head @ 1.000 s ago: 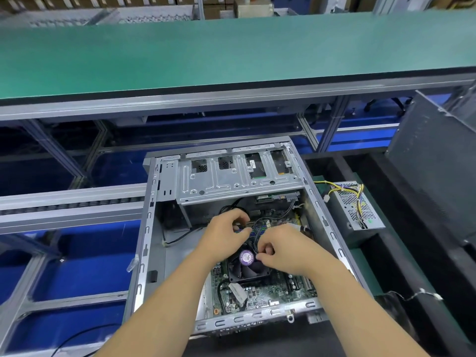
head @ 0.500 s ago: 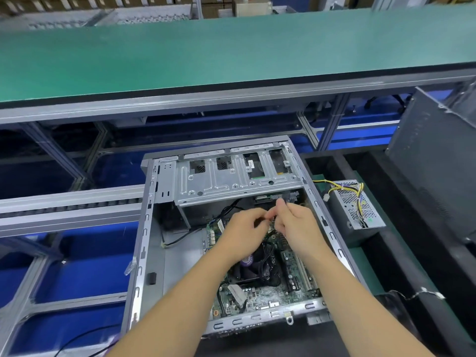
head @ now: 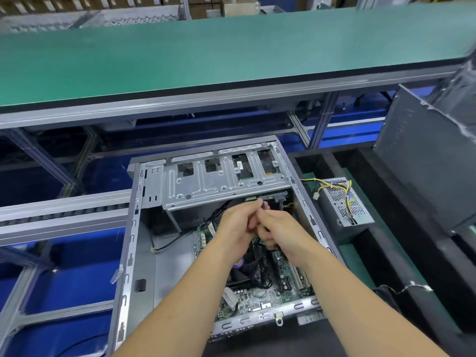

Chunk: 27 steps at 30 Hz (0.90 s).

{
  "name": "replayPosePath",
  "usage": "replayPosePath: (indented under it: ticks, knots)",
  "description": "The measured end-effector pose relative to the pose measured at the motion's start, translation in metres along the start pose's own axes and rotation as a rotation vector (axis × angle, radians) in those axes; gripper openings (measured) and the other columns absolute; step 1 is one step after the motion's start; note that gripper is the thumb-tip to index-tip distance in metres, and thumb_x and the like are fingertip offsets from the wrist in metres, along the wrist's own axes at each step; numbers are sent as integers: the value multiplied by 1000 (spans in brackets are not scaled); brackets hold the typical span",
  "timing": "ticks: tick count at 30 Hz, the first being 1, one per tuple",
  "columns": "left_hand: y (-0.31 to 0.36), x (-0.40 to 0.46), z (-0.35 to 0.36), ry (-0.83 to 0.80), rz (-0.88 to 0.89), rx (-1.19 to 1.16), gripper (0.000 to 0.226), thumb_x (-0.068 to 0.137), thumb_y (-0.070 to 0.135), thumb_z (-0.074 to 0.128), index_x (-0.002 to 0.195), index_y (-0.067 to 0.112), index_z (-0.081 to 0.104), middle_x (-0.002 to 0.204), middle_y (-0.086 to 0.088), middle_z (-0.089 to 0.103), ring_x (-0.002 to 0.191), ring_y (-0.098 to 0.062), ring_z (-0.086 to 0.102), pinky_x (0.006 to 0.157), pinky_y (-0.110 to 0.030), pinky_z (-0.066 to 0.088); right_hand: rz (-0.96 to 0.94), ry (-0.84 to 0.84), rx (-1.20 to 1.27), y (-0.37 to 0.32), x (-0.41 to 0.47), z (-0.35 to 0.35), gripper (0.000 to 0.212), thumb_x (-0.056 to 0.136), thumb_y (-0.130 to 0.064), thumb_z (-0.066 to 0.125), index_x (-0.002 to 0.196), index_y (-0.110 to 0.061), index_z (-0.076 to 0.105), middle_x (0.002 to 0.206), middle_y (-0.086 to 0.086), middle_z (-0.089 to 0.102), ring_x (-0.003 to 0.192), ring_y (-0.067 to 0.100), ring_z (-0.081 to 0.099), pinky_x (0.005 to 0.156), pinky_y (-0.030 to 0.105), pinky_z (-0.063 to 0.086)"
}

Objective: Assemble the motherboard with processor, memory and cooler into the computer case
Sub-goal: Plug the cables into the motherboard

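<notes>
Green conveyor belt point(head: 206, 52) is seen across the upper frame, aluminium framing below it, blue flooring at lower left. Computer case point(head: 134, 228) is laid on its side at centre frame, open side up, presumably so the inside can be reached from above.

Contents of the case: motherboard point(head: 257, 302) is already seated in the lower right part of the shell, near the bottom rail. Cooler point(head: 244, 266) with its fan is mounted on the board, partly hidden by the forearms. Memory slots are seen just right of the cooler; whether sticks are fitted cannot be told. Processor is not visible, judged to be under the cooler. Drive cage point(head: 219, 181) spans the upper part of the case.

Both hands are held together above the board, just below the drive cage. Left hand point(head: 237, 225) and right hand point(head: 280, 233) are curled and pinched on a black cable point(head: 261, 269), which trails down over the cooler. Cable end is raised towards the connector point(head: 273, 197) at the cage edge, likely for routing or plugging in. Exact finger contact is hidden.

Power supply point(head: 345, 204) with yellow and black leads is left outside, just right of the case. Dark side panel point(head: 422, 155) is leaned at far right.
</notes>
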<state>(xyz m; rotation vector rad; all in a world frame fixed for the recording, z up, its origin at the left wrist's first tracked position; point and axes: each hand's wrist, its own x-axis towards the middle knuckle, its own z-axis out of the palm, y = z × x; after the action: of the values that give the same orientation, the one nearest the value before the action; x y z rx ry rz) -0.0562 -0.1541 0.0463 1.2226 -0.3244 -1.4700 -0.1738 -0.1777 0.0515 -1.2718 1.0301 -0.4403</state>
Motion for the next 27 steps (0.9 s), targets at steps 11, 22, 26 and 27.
replayPosePath:
  ticks: [11,22,26,27]
  knots:
    - [-13,4,17,185,-16,-46,16,89,4,70,74,-1,70,65,-8,65,53,-15,57,58,-25,54,94,455,148,1,-6,16,54,99,-16,60,46,-19,61,53,-3,51,60,15,43,63,28,38]
    - [-9,15,18,118,-171,-176,38,92,15,70,124,0,58,111,-20,71,100,-27,71,93,-38,57,109,719,494,1,9,22,30,97,-13,62,70,-21,74,77,-8,71,82,9,65,62,20,43]
    - [-14,23,16,189,-109,-245,63,96,18,65,147,-1,35,113,-21,69,99,-26,71,102,-43,51,124,716,527,3,11,23,24,97,-15,63,78,-21,76,76,-18,66,78,-3,57,61,17,39]
    - [-15,23,17,200,-100,-247,64,96,17,64,149,-1,32,111,-20,69,97,-26,71,101,-43,52,131,708,543,4,11,23,23,97,-15,63,80,-20,77,77,-17,66,78,-3,57,62,17,39]
